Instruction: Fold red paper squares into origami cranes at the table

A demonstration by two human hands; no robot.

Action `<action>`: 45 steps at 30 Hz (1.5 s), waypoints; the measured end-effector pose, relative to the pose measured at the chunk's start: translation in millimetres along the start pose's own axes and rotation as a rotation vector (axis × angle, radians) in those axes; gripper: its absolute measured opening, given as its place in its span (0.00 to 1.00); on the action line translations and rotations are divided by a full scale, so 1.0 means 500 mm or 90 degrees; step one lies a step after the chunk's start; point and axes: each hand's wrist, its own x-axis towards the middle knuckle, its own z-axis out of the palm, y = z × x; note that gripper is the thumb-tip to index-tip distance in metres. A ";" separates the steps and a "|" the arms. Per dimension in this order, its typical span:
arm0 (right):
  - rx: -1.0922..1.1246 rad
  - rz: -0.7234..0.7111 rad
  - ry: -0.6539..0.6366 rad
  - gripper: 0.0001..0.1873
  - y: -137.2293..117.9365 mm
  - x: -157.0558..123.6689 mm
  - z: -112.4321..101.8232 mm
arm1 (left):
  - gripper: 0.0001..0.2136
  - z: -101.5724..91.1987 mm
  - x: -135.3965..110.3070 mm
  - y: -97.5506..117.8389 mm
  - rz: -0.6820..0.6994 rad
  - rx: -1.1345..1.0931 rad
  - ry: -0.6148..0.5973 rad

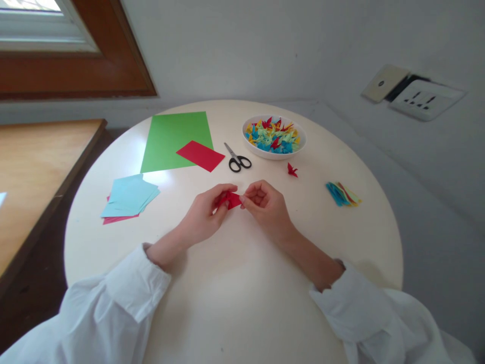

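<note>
A small folded piece of red paper is held between my two hands over the middle of the table. My left hand pinches its left part, and the fingers hide some of it. At its right corner, the thumb and fingertips of my right hand close on the paper. Just beyond my hands lie black-handled scissors and a red paper rectangle. A single red paper crane rests on the table, farther off to the right.
The round white table carries a green sheet, a stack of light blue squares over red ones, a white bowl of colourful folded cranes, and a bundle of folded papers. A wall with sockets stands behind.
</note>
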 end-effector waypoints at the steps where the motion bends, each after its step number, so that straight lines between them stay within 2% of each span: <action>1: 0.007 0.004 -0.002 0.12 0.001 0.000 0.001 | 0.16 0.002 0.000 -0.003 -0.001 -0.001 0.000; 17: 0.071 0.052 -0.040 0.13 -0.014 0.000 0.005 | 0.18 0.008 -0.003 -0.003 -0.023 -0.062 -0.037; 20: 0.081 0.061 -0.045 0.13 -0.015 0.004 0.001 | 0.16 0.004 -0.001 -0.003 -0.004 -0.050 -0.046; 24: 0.090 0.120 -0.056 0.12 -0.018 0.010 -0.006 | 0.09 -0.002 0.003 -0.006 0.038 -0.054 -0.051; 29: 0.129 0.186 -0.062 0.12 -0.021 0.013 -0.012 | 0.07 -0.007 0.004 -0.003 0.052 -0.046 -0.054; 35: 0.206 0.239 -0.131 0.11 -0.027 0.013 -0.015 | 0.02 -0.011 0.007 0.006 0.099 -0.013 -0.054; 39: 0.224 0.257 -0.162 0.11 -0.030 0.013 -0.017 | 0.03 -0.010 0.009 0.006 0.071 -0.007 -0.045; 45: 0.260 0.271 -0.156 0.11 -0.028 0.013 -0.018 | 0.06 -0.012 0.005 0.011 0.010 -0.071 -0.026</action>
